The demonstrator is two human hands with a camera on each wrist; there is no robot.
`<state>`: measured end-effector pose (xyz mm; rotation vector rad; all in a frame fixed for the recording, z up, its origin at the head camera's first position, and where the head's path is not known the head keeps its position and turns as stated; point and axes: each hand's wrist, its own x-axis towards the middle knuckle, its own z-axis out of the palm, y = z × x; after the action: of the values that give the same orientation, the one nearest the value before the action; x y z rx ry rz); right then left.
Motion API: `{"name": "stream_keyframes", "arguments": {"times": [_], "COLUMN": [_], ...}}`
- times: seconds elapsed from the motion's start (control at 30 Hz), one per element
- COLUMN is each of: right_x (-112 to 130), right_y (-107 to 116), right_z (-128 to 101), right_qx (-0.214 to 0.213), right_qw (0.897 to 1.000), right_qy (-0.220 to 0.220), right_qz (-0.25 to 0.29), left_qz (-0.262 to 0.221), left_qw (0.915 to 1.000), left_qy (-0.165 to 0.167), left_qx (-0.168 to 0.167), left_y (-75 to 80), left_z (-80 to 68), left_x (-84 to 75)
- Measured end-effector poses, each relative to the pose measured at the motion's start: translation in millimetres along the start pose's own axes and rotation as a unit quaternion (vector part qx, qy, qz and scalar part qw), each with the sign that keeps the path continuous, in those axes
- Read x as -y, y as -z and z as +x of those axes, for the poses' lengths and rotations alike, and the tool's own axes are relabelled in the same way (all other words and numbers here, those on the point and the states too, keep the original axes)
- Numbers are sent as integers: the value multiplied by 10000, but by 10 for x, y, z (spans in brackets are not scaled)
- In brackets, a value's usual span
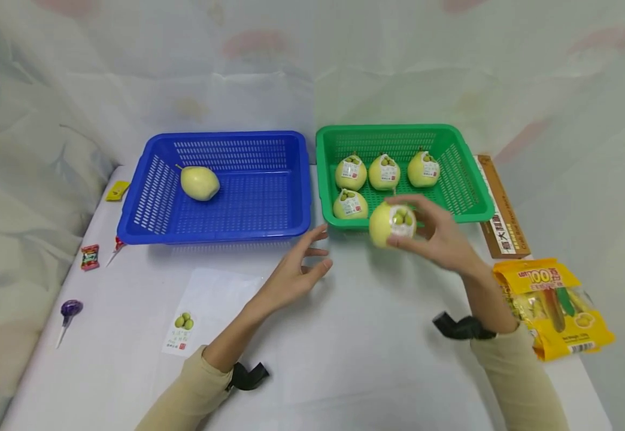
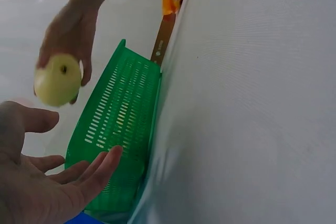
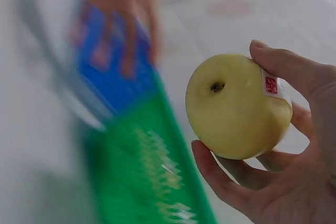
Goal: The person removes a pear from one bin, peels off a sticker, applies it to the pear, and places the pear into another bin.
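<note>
Right hand [image 1: 442, 233] raised, fingers curled around pear [image 1: 392, 223]; left hand [image 1: 296, 272] palm-up, fingers spread, empty, near green basket [image 1: 469, 191].

The yellow snack bag [image 1: 555, 305], lying just beside the brown box [image 1: 502, 209], is showing the number "100" in orange near its top. The brown box is carrying large Chinese characters too small to read. The pear stickers' print is staying illegible.

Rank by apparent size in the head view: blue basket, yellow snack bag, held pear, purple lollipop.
1. blue basket
2. yellow snack bag
3. held pear, in the right hand
4. purple lollipop
</note>
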<state>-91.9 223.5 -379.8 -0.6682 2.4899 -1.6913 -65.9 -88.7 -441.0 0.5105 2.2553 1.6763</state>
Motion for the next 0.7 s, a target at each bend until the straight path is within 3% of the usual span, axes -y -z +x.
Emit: {"name": "stream_keyframes", "arguments": {"times": [0.1,0.27,0.37,0.5,0.6,0.7], "right_x": [-24,-190,-287,-383,-421,-432], "right_y": [323,637,704,691,652,638], "right_z": [387,854,1011,1116,1150,1178], "right_qx": [14,806,1463,2326,2654,2806], "right_qw": [9993,9877,9730,9428,9261,9158], "right_qy": [-241,-955,-1467,-2179,-2522,-2729], "right_qz": [-279,-937,-1014,-977,-915,-901], "left_qz": [-53,7,46,89,140,164], "left_qw": [9999,9995,9992,9990,9989,9989], "left_qy": [-48,-137,-145,-152,-131,-105], "left_qx": [111,296,365,407,417,428], "left_y": [-3,-12,-12,-17,-29,-38], "left_z": [16,35,35,33,31,27], "left_x": [-10,-17,-13,-3,7,-1]}}
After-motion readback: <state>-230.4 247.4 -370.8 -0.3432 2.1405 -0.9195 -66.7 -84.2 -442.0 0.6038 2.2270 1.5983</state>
